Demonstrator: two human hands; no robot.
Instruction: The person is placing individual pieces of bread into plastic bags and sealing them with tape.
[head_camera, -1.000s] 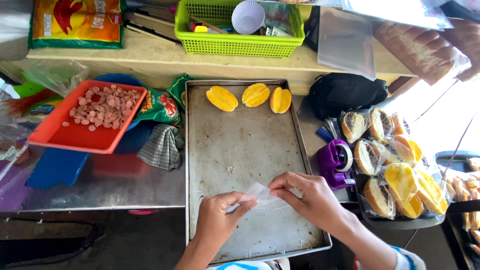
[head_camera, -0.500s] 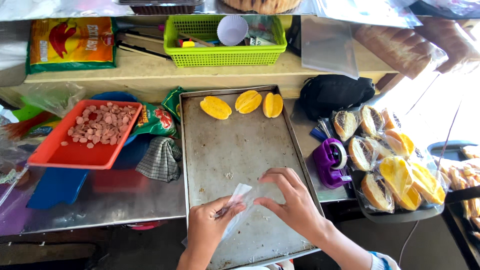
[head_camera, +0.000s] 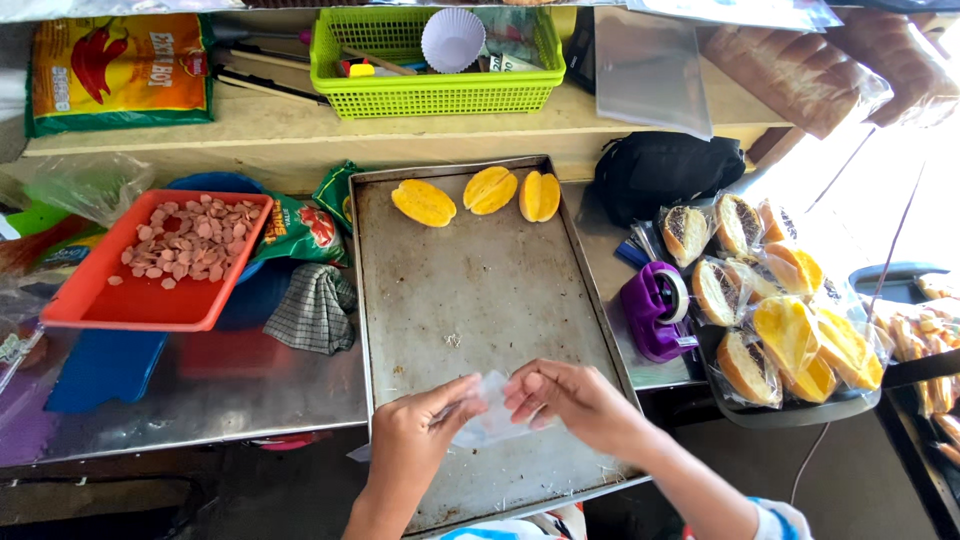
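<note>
My left hand and my right hand both pinch a small clear plastic bag just above the near end of a worn metal baking tray. The fingertips of both hands meet at the bag's top edge. Three yellow filled buns lie in a row at the tray's far end, well away from the hands.
A red tray of sliced sausage and a checked cloth lie left of the baking tray. A purple tape dispenser, a tray of wrapped buns and a black bag stand on the right. A green basket sits on the back shelf.
My hands have drawn closer together on the plastic bag and shifted slightly toward me; the bag is now bunched between the fingertips. The camera tilted a little.
</note>
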